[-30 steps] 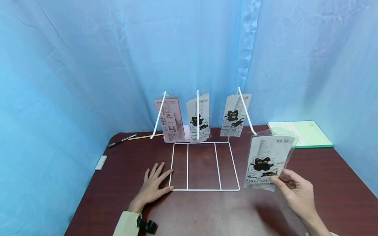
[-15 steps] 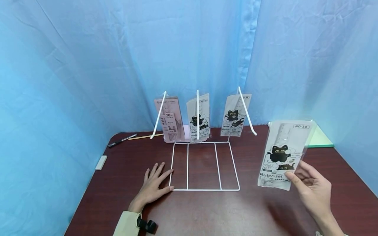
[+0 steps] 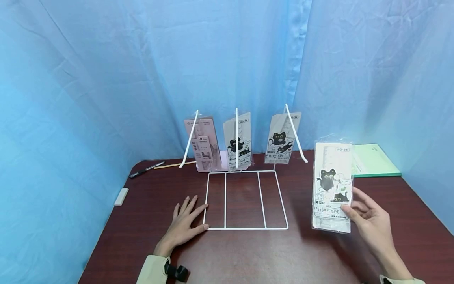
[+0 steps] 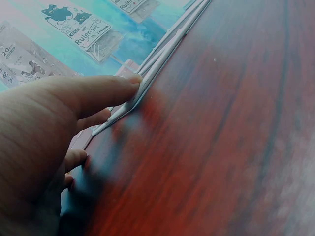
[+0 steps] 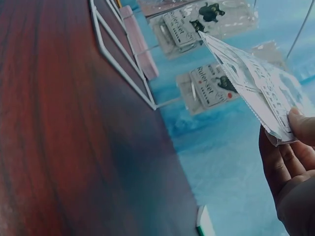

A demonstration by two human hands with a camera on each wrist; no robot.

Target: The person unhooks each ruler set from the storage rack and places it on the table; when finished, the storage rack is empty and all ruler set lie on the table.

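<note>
My right hand (image 3: 372,221) pinches a ruler set packet (image 3: 332,185) by its lower right edge, holding it upright above the table, right of the white wire rack (image 3: 244,228). Black cats are printed on the packet's front. In the right wrist view the ruler set packet (image 5: 261,91) is seen edge-on between thumb and fingers. My left hand (image 3: 182,225) rests with spread fingers on the table, its thumb and a fingertip touching the rack's left side. From the rack's prongs hang a pink packet (image 3: 203,146) at left, a cat ruler set (image 3: 232,146) in the middle and another cat ruler set (image 3: 278,136) at right.
A green notebook (image 3: 381,159) lies at the back right of the table (image 3: 248,256). Toward the back left are a pen (image 3: 146,169), a yellow pencil (image 3: 173,165) and a white eraser (image 3: 121,196). Blue curtains (image 3: 177,59) enclose the back and sides.
My right hand drew the packet away from the right prong's tip, rightward, then moved slightly left and turned its face more upright to the view. My left hand stayed still.
</note>
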